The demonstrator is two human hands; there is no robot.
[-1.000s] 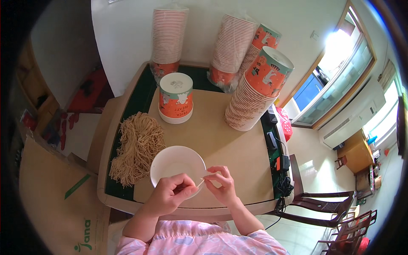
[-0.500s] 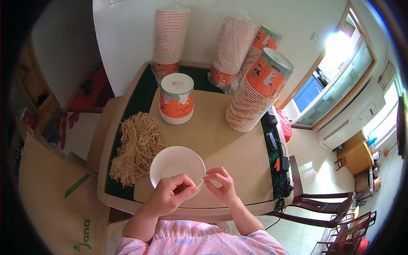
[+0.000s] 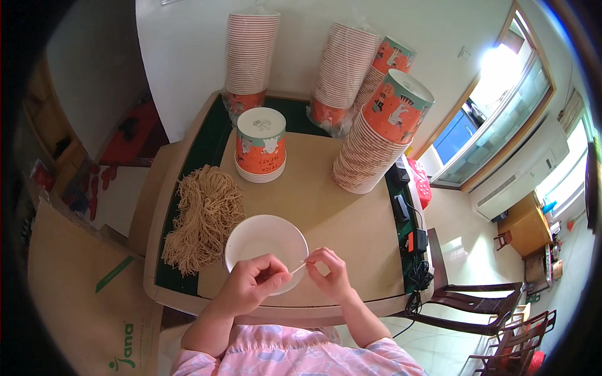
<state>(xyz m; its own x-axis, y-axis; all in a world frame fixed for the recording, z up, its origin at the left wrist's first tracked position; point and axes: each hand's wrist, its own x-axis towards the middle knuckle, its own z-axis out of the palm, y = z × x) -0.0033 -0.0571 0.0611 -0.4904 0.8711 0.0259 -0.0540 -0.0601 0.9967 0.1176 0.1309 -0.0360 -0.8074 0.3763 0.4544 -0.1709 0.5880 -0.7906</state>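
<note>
A short length of pale cord [image 3: 299, 268] is stretched between my two hands at the table's near side. My left hand [image 3: 257, 285] pinches its lower end, and my right hand [image 3: 329, 274] pinches the other end, slightly higher. Directly below and beyond them a paper bucket [image 3: 266, 233] stands mouth up, white inside; my left hand covers part of its near rim. To its left lies a loose bundle of beige cords [image 3: 204, 219]. Farther back, a short stack of orange and green printed paper buckets [image 3: 261, 150] stands upside down.
Tall bagged stacks of paper buckets line the back, one left [image 3: 251, 59] and one at the centre [image 3: 343, 69]. Another tall stack [image 3: 376, 138] leans at the right. Power adapters and black cables [image 3: 419, 272] run along the right edge. A wooden chair [image 3: 483, 301] stands beyond.
My hands have drawn slightly apart, so more of the cord shows between them. The open bucket has shifted a little to the right.
</note>
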